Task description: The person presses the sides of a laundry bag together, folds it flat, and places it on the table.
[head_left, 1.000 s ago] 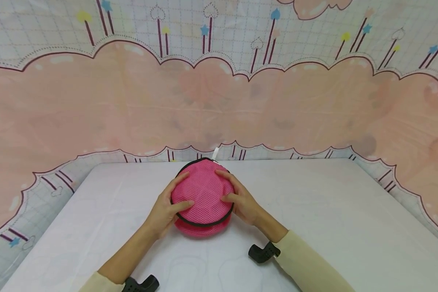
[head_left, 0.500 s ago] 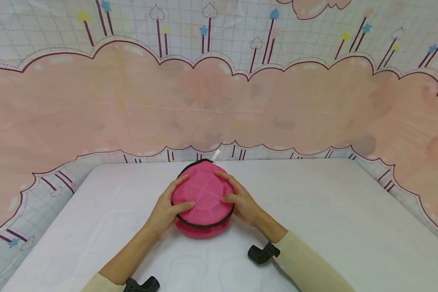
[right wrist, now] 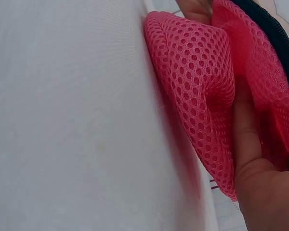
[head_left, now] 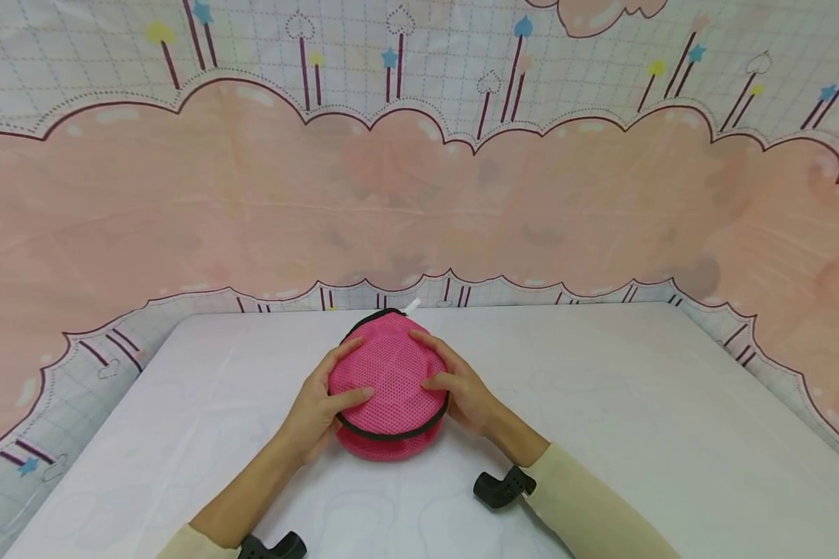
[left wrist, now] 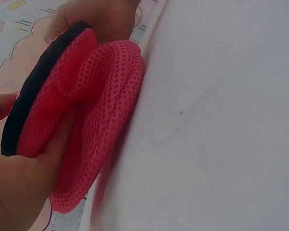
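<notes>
1. Nearest the viewer, two pale cream sleeves (head_left: 594, 505) reach in from the bottom edge, each with a black wrist device (head_left: 503, 487) by the cuff; the left one is partly cut off by the frame.
2. Beyond the cuffs, bare forearms angle inward toward the middle of the counter (head_left: 636, 388), which has a plain white covering.
3. The left hand (head_left: 319, 407) grips the left side of a pink mesh pouch (head_left: 391, 380), its thumb lying across the top face.
4. The right hand (head_left: 464, 392) grips the opposite side in much the same way, with its thumb on the top face too; the two hands are apart, the pouch between them.
5. The pouch is round and sits in the middle of the counter, left of the head view's centre. Black trim (head_left: 391, 436) runs around its upper face, and a second pink layer bulges out below on the near side.
6. Both wrist views show fingers tucked into the soft fold under the trim. Whether the pouch's underside touches the counter is hard to tell.
7. At the pouch's far edge a small white tab (head_left: 412, 306) sticks up, slanting right.
8. Behind the counter hangs a peach-and-white backdrop (head_left: 391, 202), printed with scalloped outlines, a grid, stars and hearts on dark sticks.
</notes>
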Action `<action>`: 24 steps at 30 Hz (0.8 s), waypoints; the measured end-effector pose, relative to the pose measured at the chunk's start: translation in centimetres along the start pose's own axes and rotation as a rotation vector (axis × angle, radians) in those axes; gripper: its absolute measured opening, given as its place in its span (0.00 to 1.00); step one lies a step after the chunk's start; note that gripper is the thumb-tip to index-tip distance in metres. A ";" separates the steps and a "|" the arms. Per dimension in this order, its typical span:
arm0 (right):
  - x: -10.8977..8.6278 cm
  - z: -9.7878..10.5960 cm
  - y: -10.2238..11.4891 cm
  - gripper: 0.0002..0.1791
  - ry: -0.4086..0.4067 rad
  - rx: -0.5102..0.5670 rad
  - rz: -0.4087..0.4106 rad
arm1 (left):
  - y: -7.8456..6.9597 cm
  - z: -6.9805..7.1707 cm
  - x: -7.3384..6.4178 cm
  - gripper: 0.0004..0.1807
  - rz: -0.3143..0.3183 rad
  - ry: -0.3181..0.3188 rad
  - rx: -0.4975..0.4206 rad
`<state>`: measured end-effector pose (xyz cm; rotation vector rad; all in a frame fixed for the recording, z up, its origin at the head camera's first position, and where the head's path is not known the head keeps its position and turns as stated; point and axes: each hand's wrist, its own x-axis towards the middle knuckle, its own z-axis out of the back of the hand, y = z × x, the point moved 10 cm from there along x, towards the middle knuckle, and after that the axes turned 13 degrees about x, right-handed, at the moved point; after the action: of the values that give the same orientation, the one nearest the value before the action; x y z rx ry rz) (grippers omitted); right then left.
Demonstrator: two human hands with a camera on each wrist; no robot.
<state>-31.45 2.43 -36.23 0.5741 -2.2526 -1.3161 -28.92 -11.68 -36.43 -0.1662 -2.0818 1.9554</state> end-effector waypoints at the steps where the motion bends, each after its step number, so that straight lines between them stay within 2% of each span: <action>1: 0.0 0.0 0.0 0.40 0.002 0.000 0.000 | 0.0 0.0 0.0 0.40 0.000 0.002 0.002; 10: 0.0 -0.2 -0.1 0.40 0.025 -0.008 0.005 | 0.2 0.0 -0.1 0.39 0.007 -0.002 0.007; 18: 0.0 0.1 -0.3 0.40 -0.005 -0.028 -0.011 | 0.4 0.1 0.0 0.38 -0.004 -0.001 0.017; 24: 0.1 0.2 -0.5 0.40 -0.010 -0.043 -0.022 | 0.7 0.2 0.1 0.38 0.012 0.003 0.030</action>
<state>-31.63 2.29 -36.77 0.5799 -2.2258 -1.3777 -29.09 -11.77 -37.10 -0.1757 -2.0527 1.9908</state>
